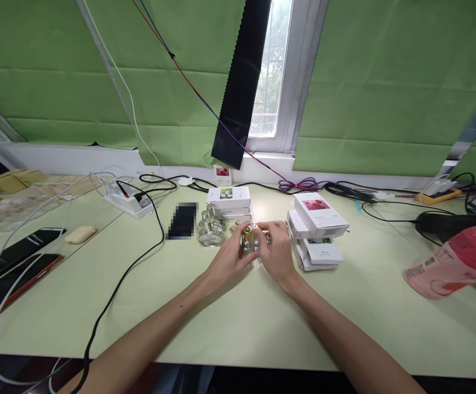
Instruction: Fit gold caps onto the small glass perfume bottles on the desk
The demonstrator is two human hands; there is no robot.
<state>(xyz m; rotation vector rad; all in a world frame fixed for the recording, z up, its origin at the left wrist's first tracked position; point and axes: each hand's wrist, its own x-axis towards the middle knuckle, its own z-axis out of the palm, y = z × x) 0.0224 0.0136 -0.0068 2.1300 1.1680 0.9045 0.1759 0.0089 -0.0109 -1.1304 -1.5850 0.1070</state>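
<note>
Several small clear glass bottles with gold tops (246, 242) stand close together between my hands at the middle of the table. My left hand (233, 251) curls round the group from the left, its fingers and thumb against a bottle. From the right, my right hand (277, 250) closes over the gold-topped bottles, fingers bent. The fingers hide part of the group. Just left of my hands stand rounder clear glass bottles (211, 230). White boxes with a green-and-white picture (229, 198) are stacked behind them. To the right is a leaning pile of white boxes, a red-pictured box (320, 214) on top.
A blurred-out dark phone-like rectangle (182, 221) lies left of the bottles. A power strip (128, 203) and loose black cable (126, 260) run across the left side. Two phones (19, 251) lie far left. A pink bottle (451, 262) tilts at the right.
</note>
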